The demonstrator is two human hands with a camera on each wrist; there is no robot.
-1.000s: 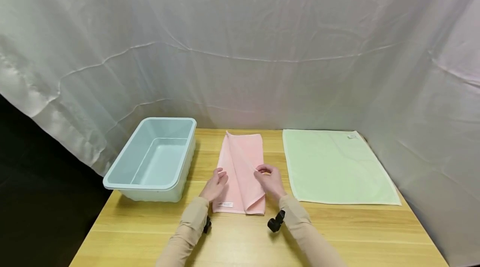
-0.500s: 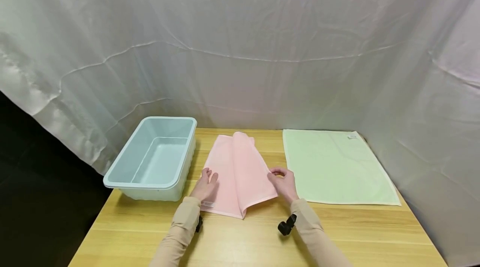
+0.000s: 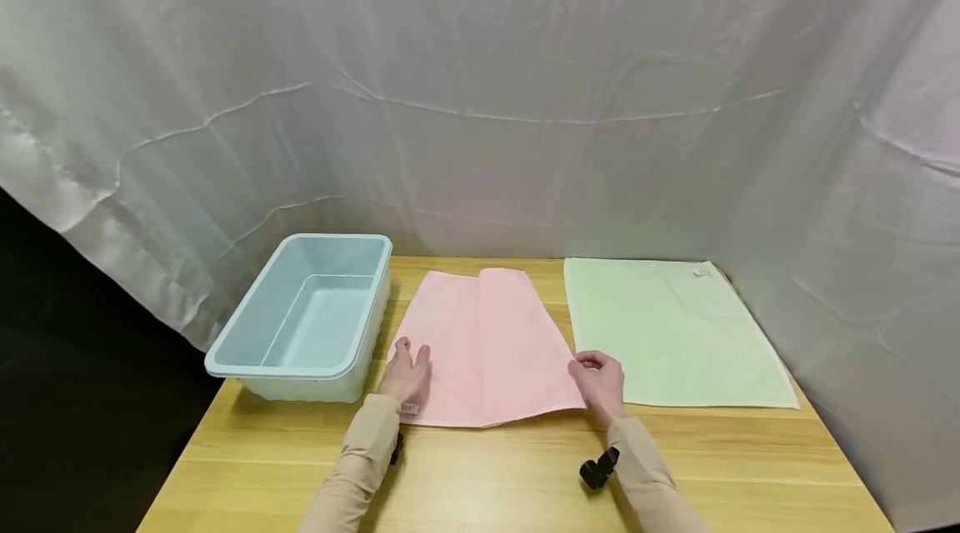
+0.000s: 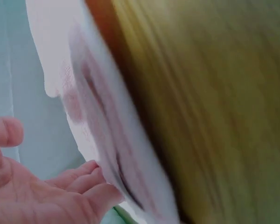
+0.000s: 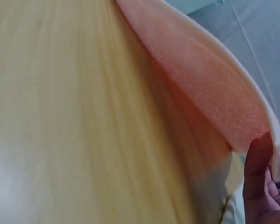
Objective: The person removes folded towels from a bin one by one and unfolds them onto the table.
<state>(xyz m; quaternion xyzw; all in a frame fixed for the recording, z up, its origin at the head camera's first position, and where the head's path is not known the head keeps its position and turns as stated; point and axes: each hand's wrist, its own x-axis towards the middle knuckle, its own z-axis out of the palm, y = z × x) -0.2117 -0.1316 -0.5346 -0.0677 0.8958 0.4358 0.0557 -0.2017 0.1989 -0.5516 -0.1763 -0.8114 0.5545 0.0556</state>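
Note:
A pink towel [image 3: 491, 341] lies spread between my hands, its right part lifted off the table along the near edge. A small white label [image 3: 410, 409] sits at its near left corner. My left hand [image 3: 405, 375] is at the left edge. In the left wrist view, the fingers [image 4: 100, 193] extend against the cloth, with the thumb apart. My right hand [image 3: 600, 385] pinches the towel's right edge. The right wrist view shows that raised edge between thumb and fingers, with the pink underside [image 5: 200, 84] hanging above the wood.
A pale blue plastic bin [image 3: 300, 372] stands left of the towel. To the right a light green towel [image 3: 675, 337] lies flat, close to my right hand. The wooden table [image 3: 480, 475] ends at a grey curtain [image 3: 480, 166] behind.
My right hand has drawn the pink towel's upper layer rightward, unfolding it wider. The left hand has shifted left along with the towel's left edge. Bin and green towel stay put.

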